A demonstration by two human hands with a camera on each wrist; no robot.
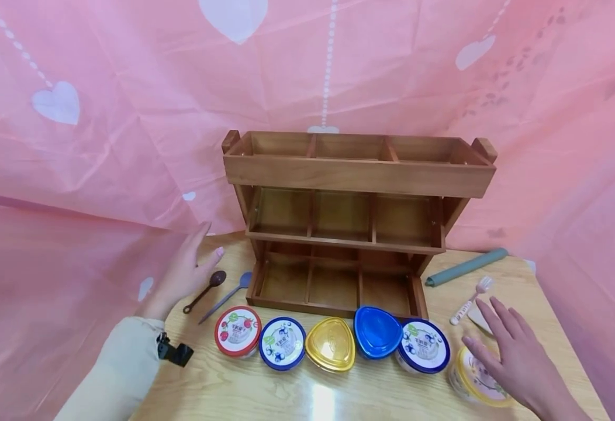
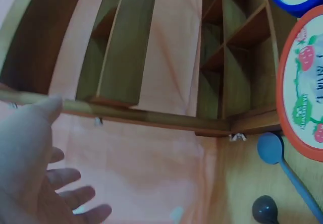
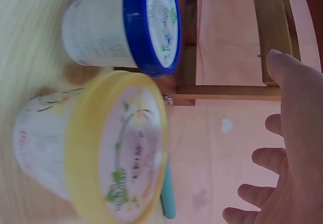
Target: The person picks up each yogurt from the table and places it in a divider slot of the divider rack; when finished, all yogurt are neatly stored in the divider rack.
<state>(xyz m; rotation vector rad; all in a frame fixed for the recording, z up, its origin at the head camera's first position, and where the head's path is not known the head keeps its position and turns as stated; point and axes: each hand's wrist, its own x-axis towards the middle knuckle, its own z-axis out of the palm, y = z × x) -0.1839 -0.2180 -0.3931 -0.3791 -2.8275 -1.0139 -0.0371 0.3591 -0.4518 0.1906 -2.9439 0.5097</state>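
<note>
Your right hand hovers, fingers spread, over the yellow-lidded cup at five o'clock on the surface; probably light, smooth-walled; grip its sides; left hand splayed, empty.

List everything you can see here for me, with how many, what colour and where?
Wooden rack: one, brown, three tiers of three compartments, at the back of the table.
Table: one, light wood.
Round tubs: four; red lid, two blue lids, yellow lid, in a row before the rack.
Triangular tubs: two, yellow and blue, mid-row.
Spoons: two, brown and blue, left of the rack.
Fork: one, white, right of the rack.
Rolled mat: one, grey-green, right of the rack.
Cloth: pink with white hearts, behind and around.
Left hand: open, beside the brown spoon.
Right hand: open, over the yellow-lidded tub.
</note>
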